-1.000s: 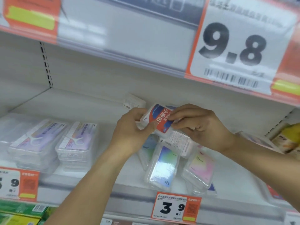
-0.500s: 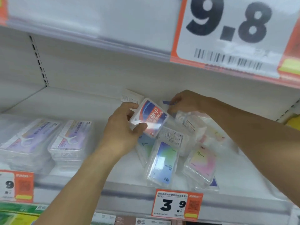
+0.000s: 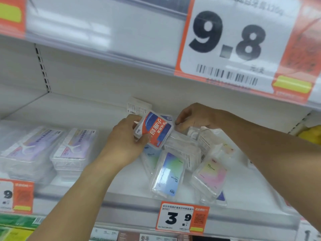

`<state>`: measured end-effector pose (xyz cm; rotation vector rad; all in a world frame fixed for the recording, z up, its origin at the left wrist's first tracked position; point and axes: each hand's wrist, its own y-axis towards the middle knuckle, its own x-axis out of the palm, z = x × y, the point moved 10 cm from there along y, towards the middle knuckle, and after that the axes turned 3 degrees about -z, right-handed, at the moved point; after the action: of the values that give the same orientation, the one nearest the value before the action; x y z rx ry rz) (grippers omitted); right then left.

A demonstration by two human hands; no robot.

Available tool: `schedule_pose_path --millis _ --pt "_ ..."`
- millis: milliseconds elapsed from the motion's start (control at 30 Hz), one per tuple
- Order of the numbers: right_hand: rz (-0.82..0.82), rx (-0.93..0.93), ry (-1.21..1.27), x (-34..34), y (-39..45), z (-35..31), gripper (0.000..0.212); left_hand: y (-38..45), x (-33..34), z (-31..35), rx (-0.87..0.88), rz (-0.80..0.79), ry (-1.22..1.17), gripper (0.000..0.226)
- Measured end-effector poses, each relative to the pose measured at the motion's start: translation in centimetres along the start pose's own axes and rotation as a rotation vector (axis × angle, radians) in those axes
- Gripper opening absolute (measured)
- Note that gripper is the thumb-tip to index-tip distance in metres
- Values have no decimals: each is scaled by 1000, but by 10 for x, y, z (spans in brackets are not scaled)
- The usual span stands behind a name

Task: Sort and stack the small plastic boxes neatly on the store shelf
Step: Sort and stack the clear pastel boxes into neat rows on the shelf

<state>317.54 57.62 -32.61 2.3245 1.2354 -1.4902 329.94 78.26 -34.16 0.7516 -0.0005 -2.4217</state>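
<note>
Left hand (image 3: 124, 145) clamped round red-label box (image 3: 153, 130); right hand (image 3: 194, 115) pinching clear box (image 3: 181, 126); bare shelf (image 3: 78, 108) behind

Red-and-blue-labelled clear box (image 3: 153, 130), tilted, was gripped in the left hand (image 3: 125, 143) above a loose heap of clear boxes (image 3: 184, 164) lying askew mid-shelf (image 3: 73, 108). Two tidy stacks of lilac-labelled boxes (image 3: 50, 152) stood at left.

My right hand (image 3: 194, 117) let go of the red box (image 3: 153, 130), reached toward shelf's back edge; left hand (image 3: 125, 143) alone grips it now.
</note>
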Motion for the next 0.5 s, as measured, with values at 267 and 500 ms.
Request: schedule_pose_path --millis 267,500 --pt "11 -110 -272 18 23 -52 74 -1 2 -1 -30 -20 30 49" --pt "292 -268 -237 -15 -12 -64 54 3 -8 1 -45 5 -86 37"
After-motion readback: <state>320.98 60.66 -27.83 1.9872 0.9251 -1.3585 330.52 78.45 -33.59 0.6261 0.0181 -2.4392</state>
